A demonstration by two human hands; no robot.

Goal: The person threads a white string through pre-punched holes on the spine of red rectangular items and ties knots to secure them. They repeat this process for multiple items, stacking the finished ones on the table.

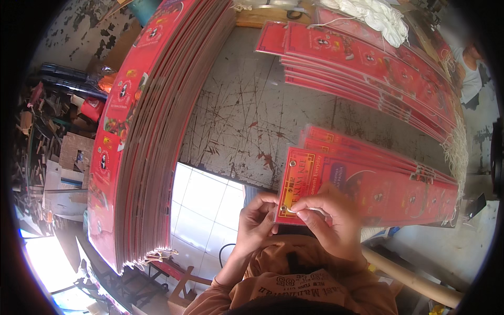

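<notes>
A long red printed panel with a yellow-bordered end lies in front of me, on top of several similar ones. Metal eyelets sit along its near left end. At that end's lower corner, my left hand is closed on the panel's edge, thumb and fingers together. My right hand is above the panel and pinches a white string beside the lower eyelet. Whether the string passes through the eyelet is too small to tell.
A tall stack of red panels stands at the left. More red panels are fanned at the far right, with white strings hanging off their ends. A white string bundle rests on them. The grey tabletop is scratched. Another person is at the far right.
</notes>
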